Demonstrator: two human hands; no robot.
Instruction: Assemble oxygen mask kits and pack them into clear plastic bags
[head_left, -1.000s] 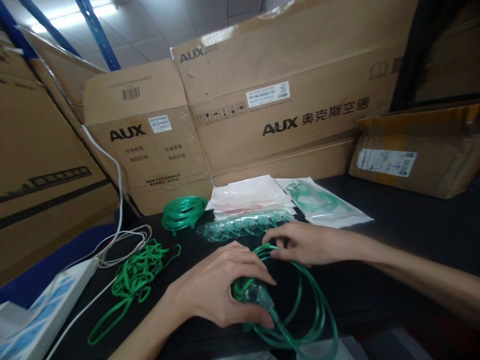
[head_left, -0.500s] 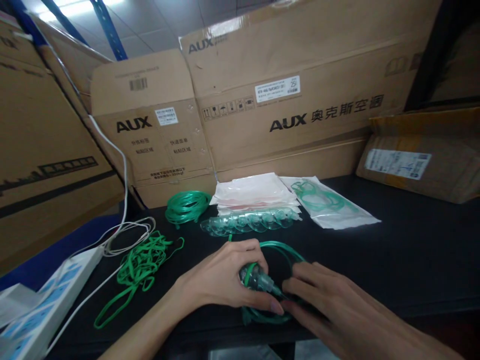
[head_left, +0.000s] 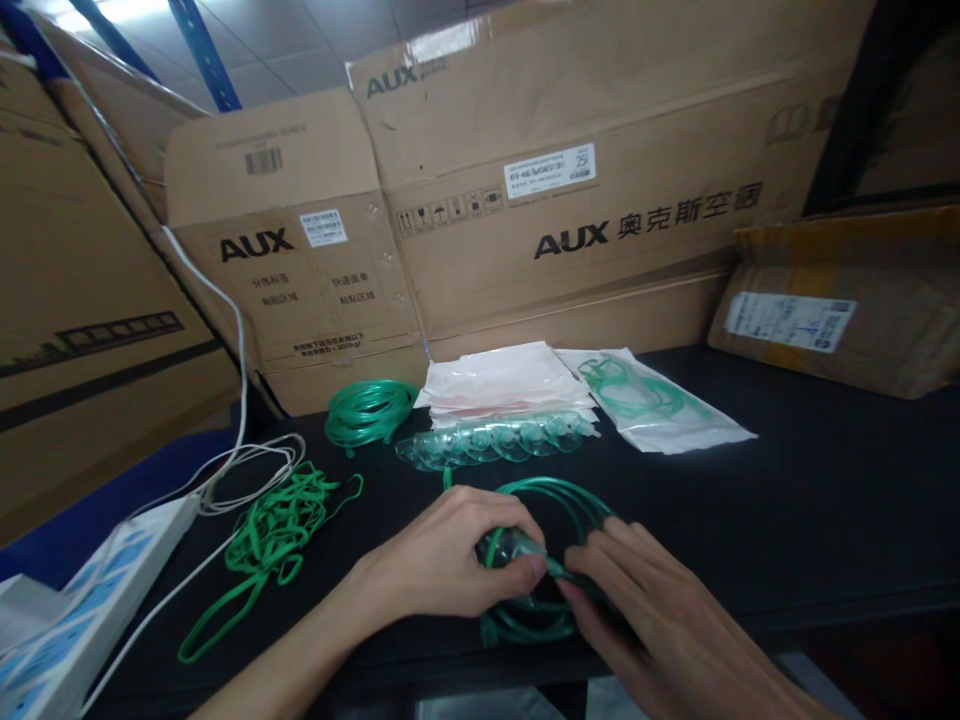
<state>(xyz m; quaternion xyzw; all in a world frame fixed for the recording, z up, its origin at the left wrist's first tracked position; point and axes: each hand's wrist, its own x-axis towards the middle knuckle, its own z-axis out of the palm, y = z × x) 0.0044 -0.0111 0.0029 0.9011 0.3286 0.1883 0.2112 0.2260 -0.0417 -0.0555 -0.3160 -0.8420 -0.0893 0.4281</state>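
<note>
My left hand (head_left: 472,550) is closed around a clear green oxygen mask (head_left: 512,546) with a green elastic strap, its thumb and fingers near the mask's narrow connector. Close on the right, my right hand (head_left: 637,590) pinches the end of the green tubing (head_left: 559,490) where it meets the connector. Whether the tube is fully seated on it is hidden by my fingers. The tubing lies in a coil on the black table behind and beneath both hands. Behind them, a row of nested clear masks (head_left: 495,442) lies on its side.
A second green tubing coil (head_left: 371,412) and tangled green elastic straps (head_left: 281,530) lie at left, near a white power strip (head_left: 97,600) and its cables. White pouches (head_left: 502,375) are stacked behind the masks, beside a bagged mask set (head_left: 660,405). Cardboard boxes (head_left: 465,260) wall the back.
My left thumb has drawn back and up onto the mask's connector. My right hand stays at the tube end, its fingers shifted slightly. The whole view has moved a little.
</note>
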